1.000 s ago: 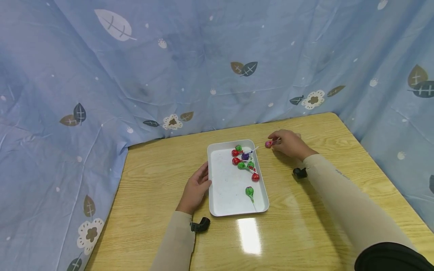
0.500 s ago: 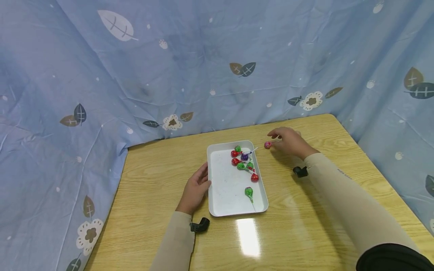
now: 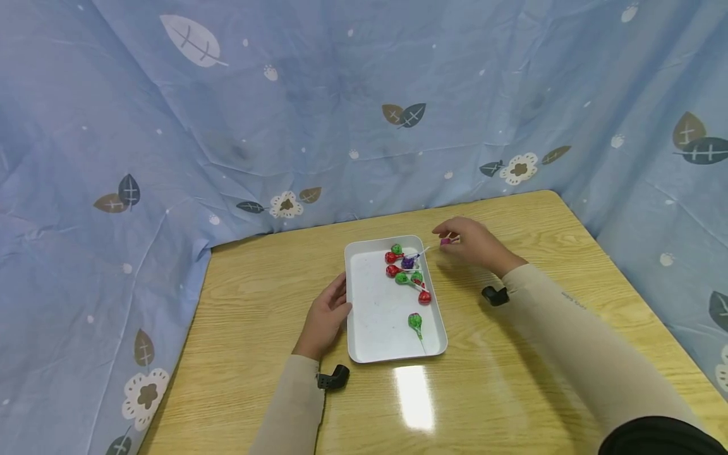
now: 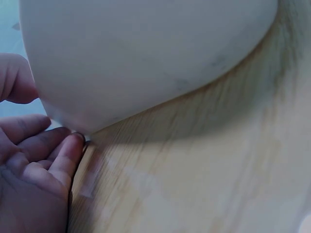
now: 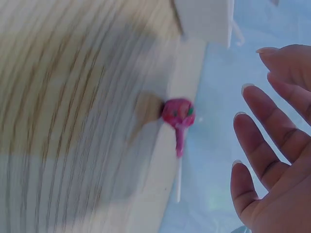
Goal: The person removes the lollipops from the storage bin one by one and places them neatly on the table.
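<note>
A white tray (image 3: pixel 372 322) stands on the table with several wrapped lollipops inside, mostly near its right side. My left hand (image 3: pixel 324 319) rests against the tray's left wall; the left wrist view shows its fingertips (image 4: pixel 73 141) touching the outer wall (image 4: pixel 146 53) low down. To the right of the tray, a pink lollipop (image 5: pixel 178 115) lies on the table with its white stick. Over it hovers my right hand (image 3: pixel 474 245), which partly hides it in the head view. Seen from the right wrist, the loosely bent fingers (image 5: pixel 262 145) are apart from the lollipop.
A lone green lollipop (image 3: pixel 415 321) lies in the tray's front right part. One white stick (image 3: pixel 428 248) reaches over the right rim. The wooden table (image 3: pixel 256 303) meets a blue patterned curtain (image 3: pixel 318 114) at the back and sides.
My right hand has shifted left, over the pink lollipop, and hides more of it. The left hand and the tray stay where they were.
</note>
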Motion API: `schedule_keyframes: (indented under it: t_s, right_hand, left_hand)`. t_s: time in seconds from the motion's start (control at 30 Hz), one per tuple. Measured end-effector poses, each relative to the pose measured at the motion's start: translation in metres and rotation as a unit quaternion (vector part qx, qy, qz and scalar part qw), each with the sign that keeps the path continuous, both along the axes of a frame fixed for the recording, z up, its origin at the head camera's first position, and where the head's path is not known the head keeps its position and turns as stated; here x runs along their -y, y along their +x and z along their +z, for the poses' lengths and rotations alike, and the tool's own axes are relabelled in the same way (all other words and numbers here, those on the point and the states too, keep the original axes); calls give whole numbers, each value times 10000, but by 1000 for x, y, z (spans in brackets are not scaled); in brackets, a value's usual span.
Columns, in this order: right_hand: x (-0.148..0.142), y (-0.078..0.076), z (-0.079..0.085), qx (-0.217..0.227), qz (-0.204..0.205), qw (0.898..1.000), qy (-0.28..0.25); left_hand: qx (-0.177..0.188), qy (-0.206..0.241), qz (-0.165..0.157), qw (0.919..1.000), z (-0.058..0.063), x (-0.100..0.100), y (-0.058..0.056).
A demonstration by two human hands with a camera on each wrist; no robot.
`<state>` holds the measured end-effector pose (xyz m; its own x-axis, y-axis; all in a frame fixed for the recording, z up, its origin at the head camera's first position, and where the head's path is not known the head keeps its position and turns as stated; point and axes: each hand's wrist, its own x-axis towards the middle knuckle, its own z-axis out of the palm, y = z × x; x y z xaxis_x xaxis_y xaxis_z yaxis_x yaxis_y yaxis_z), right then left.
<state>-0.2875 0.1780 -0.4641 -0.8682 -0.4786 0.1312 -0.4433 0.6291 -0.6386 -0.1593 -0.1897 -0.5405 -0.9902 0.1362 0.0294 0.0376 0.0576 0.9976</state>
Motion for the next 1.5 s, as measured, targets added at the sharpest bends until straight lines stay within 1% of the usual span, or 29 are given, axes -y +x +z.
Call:
schedule_keyframes:
  t_s: [0.2, 0.5, 0.8, 0.93, 1.07, 1.2, 1.3, 1.5]
  right_hand:
    - [13, 13, 9, -78, 121, 9998, -114]
    - [36, 31, 13, 36, 542, 9982, -273]
    - [55, 41, 2, 271, 747, 9965, -242]
    - [62, 43, -4, 270, 788, 9964, -165]
    - [68, 43, -14, 69, 837, 9964, 107]
    - [71, 41, -23, -345, 982, 9933, 500]
    - [73, 40, -26, -631, 1018, 9904, 684]
    - [79, 42, -32, -811, 821, 9880, 1028]
  left_hand:
    - [-3, 33, -27, 10000, 0, 0, -1]
    - [49, -16, 5, 10000, 1, 0, 0]
    - [-19, -7, -29, 10000, 0, -1, -2]
    - [-16, 6, -11, 10000, 0, 0, -2]
    - [-2, 29, -14, 10000, 0, 0, -1]
    - [-1, 10, -6, 10000, 0, 0, -2]
    - [8, 13, 3, 10000, -1, 0, -2]
    - [35, -4, 18, 10000, 0, 0, -1]
